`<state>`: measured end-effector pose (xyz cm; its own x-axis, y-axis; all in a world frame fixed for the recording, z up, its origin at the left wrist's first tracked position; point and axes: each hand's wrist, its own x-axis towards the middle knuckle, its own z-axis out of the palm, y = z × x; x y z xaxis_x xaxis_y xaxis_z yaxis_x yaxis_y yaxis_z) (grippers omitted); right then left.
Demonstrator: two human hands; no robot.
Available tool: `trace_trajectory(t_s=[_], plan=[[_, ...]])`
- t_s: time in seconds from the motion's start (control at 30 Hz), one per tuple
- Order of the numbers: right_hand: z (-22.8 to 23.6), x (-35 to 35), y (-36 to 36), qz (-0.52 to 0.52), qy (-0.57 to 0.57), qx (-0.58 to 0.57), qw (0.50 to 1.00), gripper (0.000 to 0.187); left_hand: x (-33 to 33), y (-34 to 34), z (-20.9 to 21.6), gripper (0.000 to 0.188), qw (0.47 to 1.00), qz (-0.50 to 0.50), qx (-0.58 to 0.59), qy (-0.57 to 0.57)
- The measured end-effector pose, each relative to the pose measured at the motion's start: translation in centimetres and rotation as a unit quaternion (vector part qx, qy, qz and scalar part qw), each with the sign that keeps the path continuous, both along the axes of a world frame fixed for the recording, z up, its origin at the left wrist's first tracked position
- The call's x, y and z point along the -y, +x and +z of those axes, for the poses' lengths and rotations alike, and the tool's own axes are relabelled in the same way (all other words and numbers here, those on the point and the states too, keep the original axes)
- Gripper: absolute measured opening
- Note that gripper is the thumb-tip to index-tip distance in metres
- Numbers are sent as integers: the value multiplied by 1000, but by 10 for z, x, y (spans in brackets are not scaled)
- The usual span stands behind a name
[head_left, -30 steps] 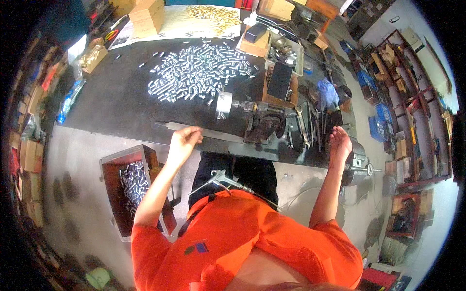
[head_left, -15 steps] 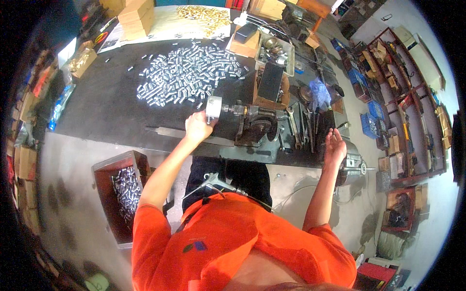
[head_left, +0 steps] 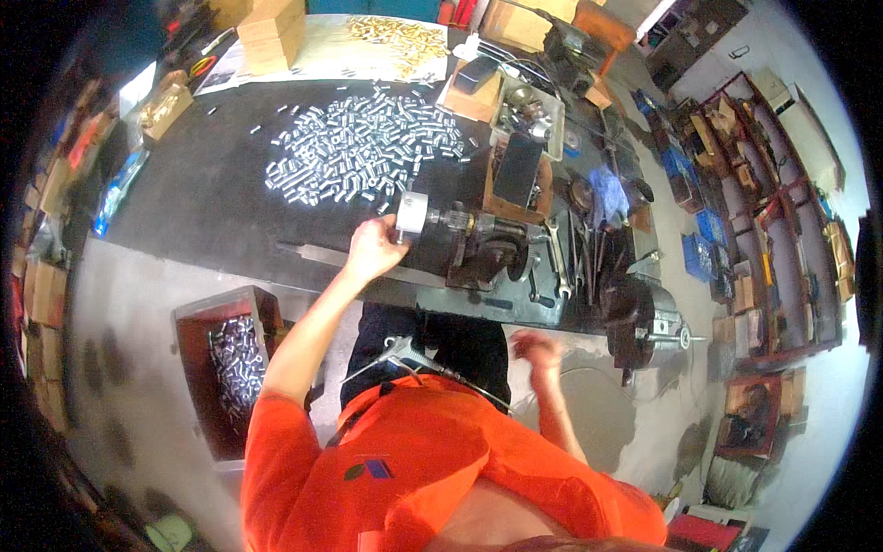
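My left hand point(head_left: 375, 248) is closed at the left side of a silver round chuck point(head_left: 411, 214), its fingertips against the chuck's edge. The chuck sits on the end of a dark, greasy bench machine point(head_left: 486, 247) by the table's near edge. Whether a small part is also between those fingers is hidden. My right hand point(head_left: 536, 348) is smeared by motion, in front of the table edge and right of my lap, touching nothing I can see. An air blow gun point(head_left: 397, 350) lies across my lap. Behind the chuck spreads a heap of small silver metal sleeves point(head_left: 368, 143).
A flat file point(head_left: 322, 253) lies left of the machine, wrenches point(head_left: 557, 262) to its right. A vise point(head_left: 644, 322) stands at the table's right end. Brass parts point(head_left: 395, 41) lie on paper at the back. A floor box point(head_left: 193, 345) holds metal parts, left of my legs.
My right hand has swung down and left, from beside the vise to in front of the table edge. My left hand stays at the chuck. The view has shifted slightly.
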<state>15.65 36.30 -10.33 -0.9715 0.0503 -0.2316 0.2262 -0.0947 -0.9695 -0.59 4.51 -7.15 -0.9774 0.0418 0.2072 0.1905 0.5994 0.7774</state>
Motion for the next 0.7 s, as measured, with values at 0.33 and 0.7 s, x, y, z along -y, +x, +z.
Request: trace_trajectory(t_s=[0.33, 0.7], plan=[[-70, 122, -25, 476, 379, -194, 770, 16, 86, 121, -8, 16, 852, 10, 190, 487], [46, 99, -18, 360, -1, 146, 921, 34, 95, 165, -56, 13, 911, 18, 220, 348]])
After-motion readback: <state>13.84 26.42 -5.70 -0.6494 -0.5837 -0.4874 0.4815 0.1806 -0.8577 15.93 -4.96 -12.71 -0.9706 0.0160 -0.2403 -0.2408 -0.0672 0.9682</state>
